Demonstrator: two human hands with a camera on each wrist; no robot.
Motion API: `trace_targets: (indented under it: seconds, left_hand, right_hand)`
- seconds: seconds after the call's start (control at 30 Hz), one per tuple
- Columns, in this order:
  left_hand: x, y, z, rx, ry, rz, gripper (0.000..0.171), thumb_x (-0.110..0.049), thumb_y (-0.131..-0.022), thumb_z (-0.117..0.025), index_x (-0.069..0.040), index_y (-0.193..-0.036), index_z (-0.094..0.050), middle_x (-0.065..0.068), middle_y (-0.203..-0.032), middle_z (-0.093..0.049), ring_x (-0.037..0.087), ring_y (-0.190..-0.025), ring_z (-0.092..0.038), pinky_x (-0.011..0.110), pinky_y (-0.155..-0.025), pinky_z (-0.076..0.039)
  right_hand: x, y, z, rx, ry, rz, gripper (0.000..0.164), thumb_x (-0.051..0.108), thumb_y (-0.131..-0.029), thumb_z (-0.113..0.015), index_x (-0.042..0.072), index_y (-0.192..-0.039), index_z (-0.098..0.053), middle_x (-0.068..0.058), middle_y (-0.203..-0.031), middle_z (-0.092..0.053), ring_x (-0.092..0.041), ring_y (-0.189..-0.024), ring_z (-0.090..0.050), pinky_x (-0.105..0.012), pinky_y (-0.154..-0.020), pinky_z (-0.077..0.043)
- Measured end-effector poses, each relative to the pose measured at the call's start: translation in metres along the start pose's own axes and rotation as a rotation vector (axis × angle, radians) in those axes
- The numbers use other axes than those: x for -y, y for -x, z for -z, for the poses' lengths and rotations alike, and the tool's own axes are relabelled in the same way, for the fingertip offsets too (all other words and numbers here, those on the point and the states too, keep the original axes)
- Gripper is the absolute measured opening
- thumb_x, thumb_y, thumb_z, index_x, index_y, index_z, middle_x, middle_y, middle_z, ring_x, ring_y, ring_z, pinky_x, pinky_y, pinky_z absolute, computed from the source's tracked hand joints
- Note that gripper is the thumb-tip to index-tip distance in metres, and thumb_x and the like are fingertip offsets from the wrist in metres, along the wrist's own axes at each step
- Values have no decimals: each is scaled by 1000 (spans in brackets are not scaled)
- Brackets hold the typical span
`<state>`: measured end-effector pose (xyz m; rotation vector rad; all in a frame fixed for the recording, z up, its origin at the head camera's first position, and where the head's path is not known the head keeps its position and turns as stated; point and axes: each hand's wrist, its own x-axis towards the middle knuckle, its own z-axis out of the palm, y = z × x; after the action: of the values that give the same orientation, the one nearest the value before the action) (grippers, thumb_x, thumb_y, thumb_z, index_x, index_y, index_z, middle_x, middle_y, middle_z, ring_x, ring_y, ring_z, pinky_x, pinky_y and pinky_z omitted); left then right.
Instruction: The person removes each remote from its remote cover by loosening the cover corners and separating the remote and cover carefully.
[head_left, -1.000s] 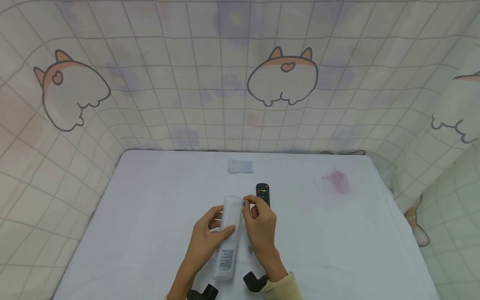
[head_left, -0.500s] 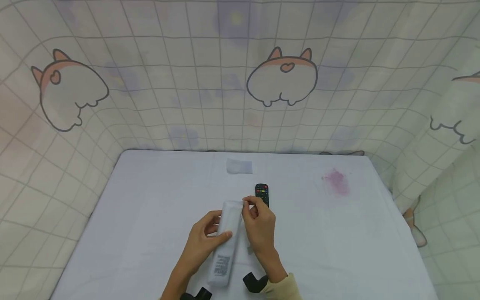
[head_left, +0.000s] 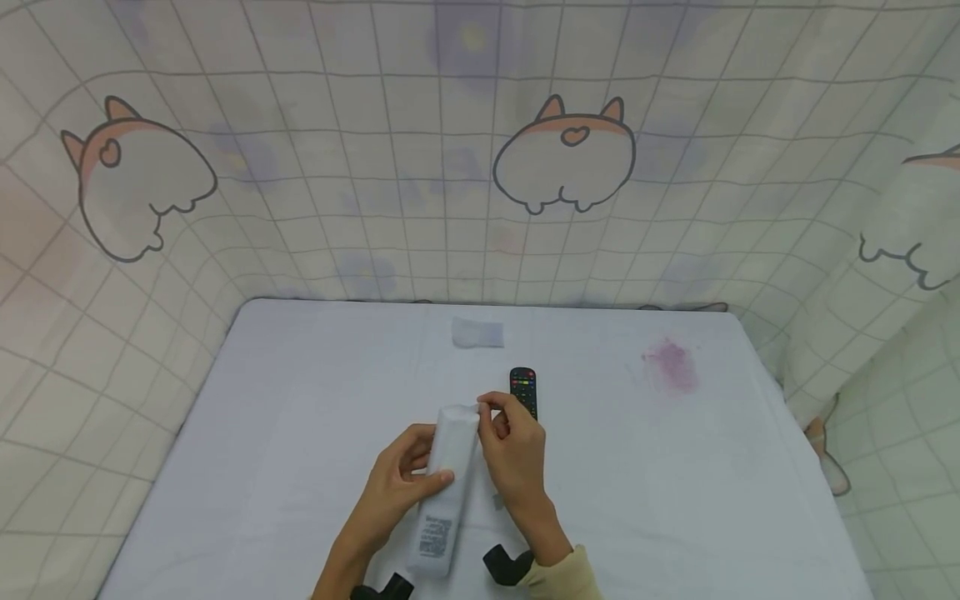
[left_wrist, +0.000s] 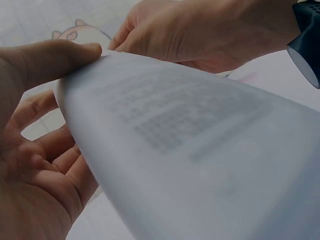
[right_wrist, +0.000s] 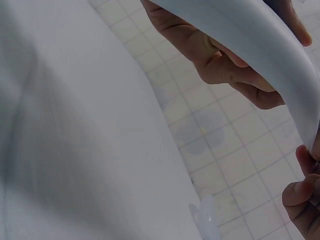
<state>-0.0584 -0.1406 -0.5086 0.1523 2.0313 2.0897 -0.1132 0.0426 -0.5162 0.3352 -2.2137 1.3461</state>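
Note:
A long white package, with a block of grey print near its lower end, is held at a slant in front of me. My left hand grips its left side, thumb across the front and fingers behind. At the upper right corner, my right hand pinches the edge between thumb and fingertips. The left wrist view shows the blurred print on the package up close. In the right wrist view, the package bends toward the pinching fingertips.
A black remote control lies just behind my right hand. Farther back is a pale translucent rectangle on the white table. A pink stain marks the cloth at the back right. Patterned curtains surround the table.
The package and my left hand have moved down and to the left. My right hand has shifted slightly left, still pinching the corner.

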Motion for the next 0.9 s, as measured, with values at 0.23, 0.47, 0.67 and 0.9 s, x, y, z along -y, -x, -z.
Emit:
trace_targets:
  seconds: [0.23,0.47,0.67,0.9]
  left_hand:
    - [1,2,4,26,41,-2,51,-9,-95,-75,-6,-141,-54,20,-137,-65,22,-113,-72,37,-85,-63]
    - [-3,-2,9,38,43,-41,50,-6,-95,-73,-8,-141,-55,20,-135,-66,22,-110,-73,38,-83,-63]
    - [-6,-6,10,38,45,-59,49,-5,-94,-74,-8,-140,-55,19,-134,-67,22,-109,-73,38,-81,-63]
    - [-5,-7,9,30,60,-53,50,-4,-94,-74,-7,-139,-55,13,-132,-68,20,-109,-73,37,-82,-64]
  right_hand:
    - [4,-2,-1,21,-12,16,11,1,-94,-75,7,-103,-73,2,-64,-46,0,-58,-37,-13,-48,-30]
    - [2,-2,0,32,-56,39,12,4,-94,-76,10,-104,-74,1,-69,-56,-2,-59,-43,-13,-49,-35]
    - [4,-3,4,71,-160,-36,9,9,-98,-74,14,-105,-75,0,-80,-69,-4,-64,-51,-15,-55,-46]
    - [4,-2,11,175,-313,-194,9,10,-99,-72,15,-107,-75,-2,-95,-75,-7,-73,-56,-16,-56,-48]
